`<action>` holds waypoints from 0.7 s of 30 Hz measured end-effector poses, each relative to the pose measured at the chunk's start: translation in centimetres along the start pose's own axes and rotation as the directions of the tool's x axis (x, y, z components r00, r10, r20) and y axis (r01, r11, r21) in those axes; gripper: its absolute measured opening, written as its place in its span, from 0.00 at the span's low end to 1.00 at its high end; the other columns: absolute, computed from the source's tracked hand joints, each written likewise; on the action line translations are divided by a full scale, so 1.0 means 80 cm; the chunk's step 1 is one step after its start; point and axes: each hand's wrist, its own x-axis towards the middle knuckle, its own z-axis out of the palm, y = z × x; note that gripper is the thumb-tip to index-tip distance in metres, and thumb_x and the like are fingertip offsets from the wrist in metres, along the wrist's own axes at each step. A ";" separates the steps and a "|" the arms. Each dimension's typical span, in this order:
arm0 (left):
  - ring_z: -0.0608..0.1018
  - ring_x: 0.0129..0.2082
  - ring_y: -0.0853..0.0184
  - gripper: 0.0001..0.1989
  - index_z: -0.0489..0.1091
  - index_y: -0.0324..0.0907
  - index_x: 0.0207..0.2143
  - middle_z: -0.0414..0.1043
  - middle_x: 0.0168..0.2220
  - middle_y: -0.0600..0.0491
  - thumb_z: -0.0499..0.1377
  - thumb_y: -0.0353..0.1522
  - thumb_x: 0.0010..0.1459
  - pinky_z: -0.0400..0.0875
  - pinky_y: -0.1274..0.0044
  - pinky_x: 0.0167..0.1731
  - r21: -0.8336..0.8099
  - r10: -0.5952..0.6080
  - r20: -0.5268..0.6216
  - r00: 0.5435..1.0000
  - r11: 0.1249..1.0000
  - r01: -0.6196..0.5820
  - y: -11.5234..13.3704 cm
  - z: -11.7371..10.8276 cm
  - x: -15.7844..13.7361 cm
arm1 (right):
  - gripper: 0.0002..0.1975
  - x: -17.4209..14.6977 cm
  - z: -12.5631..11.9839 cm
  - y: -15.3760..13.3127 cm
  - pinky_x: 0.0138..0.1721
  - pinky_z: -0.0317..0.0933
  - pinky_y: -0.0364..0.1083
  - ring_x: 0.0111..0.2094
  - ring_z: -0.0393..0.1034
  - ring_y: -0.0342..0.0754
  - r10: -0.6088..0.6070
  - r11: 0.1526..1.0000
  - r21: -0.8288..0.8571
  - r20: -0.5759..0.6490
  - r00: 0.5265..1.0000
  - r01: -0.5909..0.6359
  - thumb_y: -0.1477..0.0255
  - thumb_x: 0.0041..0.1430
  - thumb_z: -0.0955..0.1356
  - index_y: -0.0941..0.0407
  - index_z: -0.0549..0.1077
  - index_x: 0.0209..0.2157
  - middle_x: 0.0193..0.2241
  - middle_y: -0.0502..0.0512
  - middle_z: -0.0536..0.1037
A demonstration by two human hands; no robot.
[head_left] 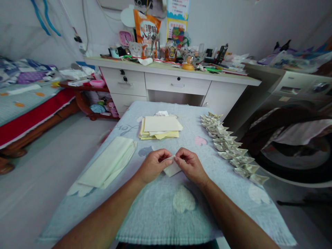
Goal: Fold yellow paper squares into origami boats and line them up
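Between my two hands is a small piece of folded paper (172,169), pale and pointed toward me. My left hand (155,164) pinches its upper left edge, thumb against fingers. On the other side my right hand (191,166) pinches the top near the middle, so the fingertips almost meet. Beyond the hands lies a stack of cream and yellow paper sheets (162,124). To the left rests a larger pile of pale green folded paper (109,160). Rows of folded paper boats (229,145) stand along the right side.
A blue patterned cloth (155,214) covers the table. Behind it stands a white desk (178,83) crowded with jars, a snack bag (146,31) and a pink clock (125,38). A bed (33,97) is at the left, a washing machine (295,100) at the right.
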 end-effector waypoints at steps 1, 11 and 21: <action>0.68 0.26 0.73 0.09 0.70 0.38 0.30 0.67 0.26 0.57 0.60 0.36 0.56 0.63 0.81 0.28 0.015 0.007 -0.005 1.000 1.000 -0.007 0.001 0.000 0.000 | 0.06 0.000 0.000 -0.001 0.30 0.55 0.42 0.27 0.59 0.42 -0.006 1.000 -0.004 -0.003 1.000 0.006 0.69 0.58 0.67 0.56 0.68 0.29 0.24 0.47 0.66; 0.72 0.39 0.66 0.02 0.70 0.41 0.29 0.70 0.34 0.53 0.60 0.26 0.53 0.65 0.74 0.42 0.402 0.299 -0.105 0.948 0.885 -0.234 0.005 0.001 0.002 | 0.02 0.002 -0.001 -0.005 0.43 0.57 0.47 0.38 0.64 0.47 -0.209 0.964 -0.167 -0.008 0.978 0.205 0.74 0.57 0.67 0.55 0.71 0.30 0.32 0.52 0.68; 0.70 0.40 0.65 0.11 0.68 0.42 0.29 0.70 0.34 0.54 0.57 0.18 0.49 0.65 0.72 0.42 0.613 0.567 -0.118 0.815 0.688 -0.389 0.011 0.002 -0.005 | 0.14 0.000 -0.001 -0.001 0.37 0.58 0.45 0.37 0.61 0.46 -0.023 0.991 -0.136 -0.145 0.989 0.003 0.75 0.51 0.65 0.54 0.64 0.42 0.36 0.51 0.65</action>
